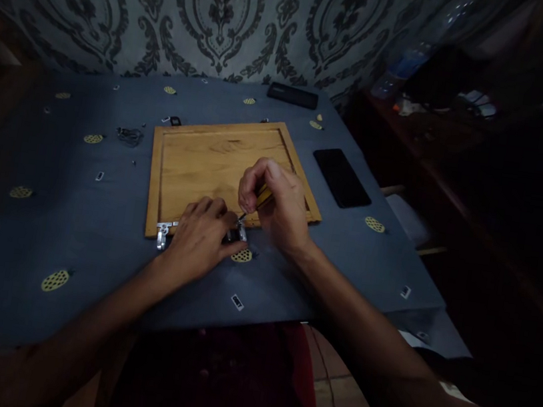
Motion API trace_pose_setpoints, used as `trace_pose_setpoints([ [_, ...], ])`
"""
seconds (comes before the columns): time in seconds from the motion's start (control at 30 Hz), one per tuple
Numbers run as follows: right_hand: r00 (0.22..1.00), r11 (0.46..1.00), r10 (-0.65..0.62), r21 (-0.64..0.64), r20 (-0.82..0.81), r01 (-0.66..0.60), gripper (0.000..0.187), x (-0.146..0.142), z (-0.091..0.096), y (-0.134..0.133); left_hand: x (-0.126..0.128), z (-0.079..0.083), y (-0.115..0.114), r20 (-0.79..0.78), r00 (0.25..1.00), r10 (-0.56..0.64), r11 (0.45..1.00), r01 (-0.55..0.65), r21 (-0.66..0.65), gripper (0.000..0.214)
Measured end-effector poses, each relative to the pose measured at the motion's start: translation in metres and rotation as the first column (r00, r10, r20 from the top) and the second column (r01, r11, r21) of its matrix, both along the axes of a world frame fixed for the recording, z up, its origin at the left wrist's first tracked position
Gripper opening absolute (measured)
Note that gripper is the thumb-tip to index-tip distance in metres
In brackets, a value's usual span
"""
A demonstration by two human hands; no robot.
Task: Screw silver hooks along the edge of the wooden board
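Here right hand (pixel 278 208) pinches screwdriver (pixel 263 196); left hand (pixel 201 234) beside

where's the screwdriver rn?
Head view, centre: the screwdriver is in the right hand, tip at the near edge of the wooden tray, beside the left hand.

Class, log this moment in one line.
left hand: on metal part | right hand: grips yellow-handled tool, tip at part | wooden tray: near edge

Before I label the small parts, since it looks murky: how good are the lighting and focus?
Head view: dim, light pooling on the wooden tray, left hand and right hand; right side and corners near black; wallpaper bows with lens distortion; the yellow-handled tool looks soft at its tip.
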State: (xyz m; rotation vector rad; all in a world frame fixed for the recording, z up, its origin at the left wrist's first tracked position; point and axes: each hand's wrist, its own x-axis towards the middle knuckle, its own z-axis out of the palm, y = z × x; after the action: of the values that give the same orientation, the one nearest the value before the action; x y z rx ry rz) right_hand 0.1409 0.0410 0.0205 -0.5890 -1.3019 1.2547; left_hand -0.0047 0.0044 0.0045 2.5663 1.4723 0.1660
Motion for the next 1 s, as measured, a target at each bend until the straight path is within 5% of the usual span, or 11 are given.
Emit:
trace_pose_setpoints([
  [0.2, 0.995, 0.996, 0.089, -0.009, -0.032, -0.090, 0.048, 0.002, 0.005, 0.006, 0.000, 0.000, 0.000, -0.010, 1.000, -0.005, 1.000, 0.006, 0.011, 0.039],
  [0.33, 0.998, 0.998, 0.035, -0.046, -0.051, -0.038, 0.060, -0.006, 0.010, 0.007, 0.000, 0.000, -0.001, -0.015, 1.000, -0.003, 1.000, 0.003, 0.016, 0.039],
  [0.5, 0.977, 0.983, -0.184, -0.047, -0.111, 0.180, 0.063, -0.019, 0.011, -0.001, -0.001, 0.001, -0.001, -0.010, 1.000, -0.009, 1.000, 0.010, 0.011, 0.037],
  [0.63, 0.899, 0.905, -0.425, -0.030, -0.101, 0.425, 0.060, -0.030, 0.005, -0.010, 0.000, 0.002, -0.001, -0.022, 1.000, -0.003, 1.000, 0.002, -0.007, 0.035],
  [0.73, 0.862, 0.869, -0.488, 0.018, -0.138, 0.495, 0.057, -0.035, 0.000, -0.013, 0.000, 0.002, -0.001, -0.028, 1.000, -0.001, 1.000, 0.001, -0.017, 0.038],
  [0.87, 0.856, 0.860, -0.502, 0.029, -0.119, 0.509, 0.058, -0.034, -0.003, -0.014, 0.000, 0.000, -0.001, -0.030, 1.000, -0.009, 1.000, 0.009, -0.001, 0.038],
  [1.0, 0.916, 0.918, -0.394, 0.020, -0.073, 0.396, 0.060, -0.028, 0.005, -0.011, -0.002, -0.002, -0.001, -0.015, 1.000, -0.010, 1.000, 0.011, 0.023, 0.036],
])
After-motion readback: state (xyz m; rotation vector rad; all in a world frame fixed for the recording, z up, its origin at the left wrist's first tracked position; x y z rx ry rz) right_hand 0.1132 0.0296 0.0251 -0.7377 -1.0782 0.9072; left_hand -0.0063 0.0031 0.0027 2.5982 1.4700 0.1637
